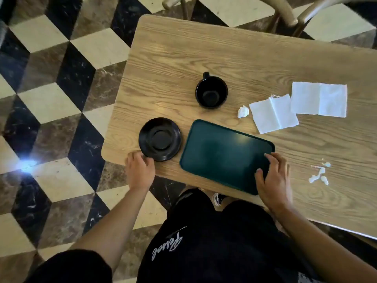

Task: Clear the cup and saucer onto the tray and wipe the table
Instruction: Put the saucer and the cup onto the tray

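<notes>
The left hand [140, 170] curls its fingers at the round black saucer's [160, 139] near rim; whether it grips, I cannot tell. The right hand [273, 178] rests splayed on the dark green rectangular tray [222, 150]; the black cup [211, 92] stands apart.

Table [224, 58] (right end) cut off

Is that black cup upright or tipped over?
Upright. The cup stands on the table, mouth up, with its dark inner bottom visible.
</notes>
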Demonstrator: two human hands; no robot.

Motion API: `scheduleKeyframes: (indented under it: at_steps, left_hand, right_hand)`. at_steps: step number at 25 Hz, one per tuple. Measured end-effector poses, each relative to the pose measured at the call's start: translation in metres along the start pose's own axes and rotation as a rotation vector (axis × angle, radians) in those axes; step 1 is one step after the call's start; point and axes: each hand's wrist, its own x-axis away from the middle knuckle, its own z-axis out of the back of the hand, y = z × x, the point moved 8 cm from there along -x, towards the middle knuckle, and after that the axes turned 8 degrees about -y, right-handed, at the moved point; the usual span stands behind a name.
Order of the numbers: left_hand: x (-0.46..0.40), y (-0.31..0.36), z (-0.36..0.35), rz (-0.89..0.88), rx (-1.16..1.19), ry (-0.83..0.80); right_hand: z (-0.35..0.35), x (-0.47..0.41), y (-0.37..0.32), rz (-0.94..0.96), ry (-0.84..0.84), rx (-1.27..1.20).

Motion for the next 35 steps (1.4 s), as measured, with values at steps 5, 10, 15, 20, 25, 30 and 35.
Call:
scheduleKeyframes:
  at_steps: [5,10,15,20,25,30,35]
  left_hand:
    - [-0.076,-0.005,0.048,-0.147,-0.055,0.167]
    - [-0.153,0.052,0.054,-0.593,-0.287,0.029]
    - [-0.190,0.151,0.016,-1.079,-0.522,-0.007]
    - [-0.189,0.214,-0.031,-1.239,-0.606,-0.087]
    - [-0.191,0.215,-0.035,-1.202,-0.586,-0.070]
    - [-0.191,0.217,-0.031,-1.189,-0.571,-0.080]
    - [-0.189,0.220,-0.029,-1.141,-0.614,-0.107]
  right_hand:
    - [-0.043,-0.027,-0.127,0.353,-0.018,0.050]
    - [-0.082,-0.053,-0.228,0.495,-0.038,0.021]
    - [-0.126,-0.086,-0.267,0.397,-0.261,0.249]
    - [-0.136,-0.107,-0.260,0.146,-0.421,0.306]
    - [-0.136,-0.113,-0.259,0.102,-0.523,0.265]
    - [-0.124,-0.105,-0.250,0.076,-0.510,0.125]
    - [-0.086,-0.085,-0.215,0.028,-0.356,-0.094]
